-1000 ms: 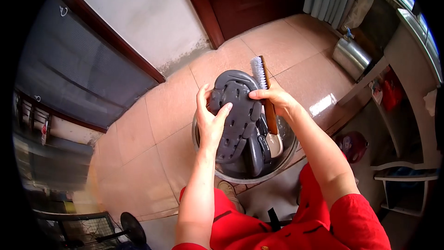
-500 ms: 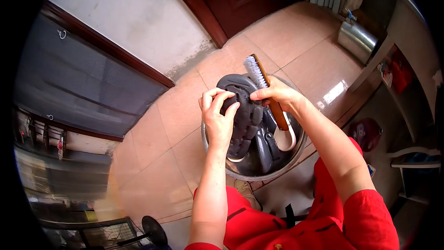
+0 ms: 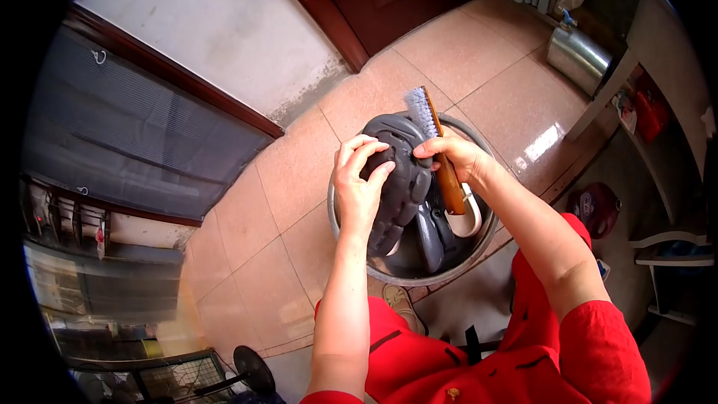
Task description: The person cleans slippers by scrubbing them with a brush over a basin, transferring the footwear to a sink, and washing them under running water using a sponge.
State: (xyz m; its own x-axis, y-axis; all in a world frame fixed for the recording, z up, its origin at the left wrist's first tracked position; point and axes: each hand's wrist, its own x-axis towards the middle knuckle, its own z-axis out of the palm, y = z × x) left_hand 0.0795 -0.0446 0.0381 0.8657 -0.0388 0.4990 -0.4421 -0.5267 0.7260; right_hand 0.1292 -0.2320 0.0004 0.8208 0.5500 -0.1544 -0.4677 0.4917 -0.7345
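Note:
A dark grey shoe (image 3: 400, 187) is held over a round metal basin (image 3: 335, 217), its knobbly sole facing up toward me. My left hand (image 3: 360, 176) grips the sole's left side, fingertips and thumb pressing on it. My right hand (image 3: 456, 157) has its thumb on the shoe's right edge and also holds a wooden brush (image 3: 449, 183), with white bristles pointing up and left. Under the brush, another dark shoe (image 3: 430, 236) with a strap and a white-rimmed item (image 3: 471, 221) lie in the basin.
Pink floor tiles (image 3: 299, 157) surround the basin. A metal cylinder with a tap (image 3: 578, 60) lies at the upper right, near a shelf unit (image 3: 673, 260). A dark red object (image 3: 594, 209) sits on the floor at right. My shoe (image 3: 400, 301) is just below the basin.
Since the first frame the sole has tilted and turned, and my left fingers have curled onto it. The brush is still in my right hand. The camera view has shifted.

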